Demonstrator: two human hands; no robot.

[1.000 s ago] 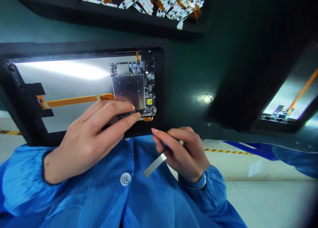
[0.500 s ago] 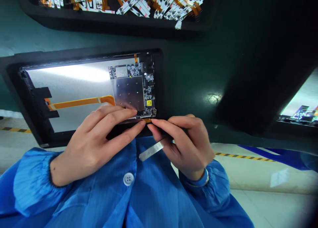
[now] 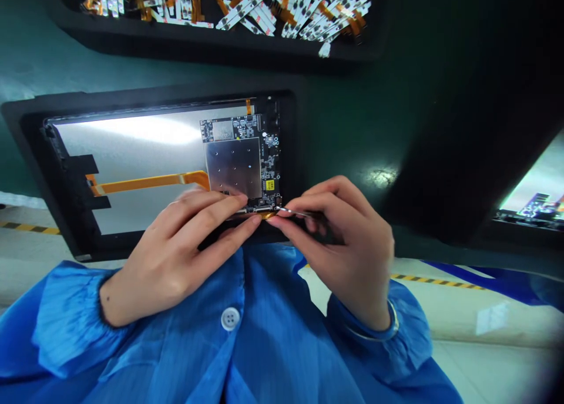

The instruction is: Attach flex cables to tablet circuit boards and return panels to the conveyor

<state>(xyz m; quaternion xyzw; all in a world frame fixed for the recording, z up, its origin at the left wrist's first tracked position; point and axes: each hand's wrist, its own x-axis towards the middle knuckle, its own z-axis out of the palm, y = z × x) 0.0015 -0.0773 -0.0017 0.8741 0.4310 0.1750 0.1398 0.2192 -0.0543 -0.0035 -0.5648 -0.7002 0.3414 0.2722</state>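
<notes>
An opened tablet [image 3: 150,207] lies in a black holder, its metal back plate and circuit board [image 3: 233,160] facing up. My left hand [image 3: 180,251] lies over its near edge, fingers stretched out. The index fingertip touches the board, and the thumb rests against a small orange flex cable [image 3: 266,215] at the board's near corner. My right hand [image 3: 348,239] is closed around metal tweezers [image 3: 299,212]. Their tips reach the board's corner beside a connector [image 3: 265,208], just above the flex cable. Part of the tweezers is hidden inside the hand.
Behind the tablet, a black tray [image 3: 211,54] holds many white strips [image 3: 247,7] with orange flex tails. A lit screen [image 3: 537,187] stands at the far right. The green work surface [image 3: 339,134] ends at a near edge, with floor beyond.
My right hand has turned the tweezers round, so their tips now point at the board's corner instead of their blunt end hanging towards me. My left hand stays on the tablet.
</notes>
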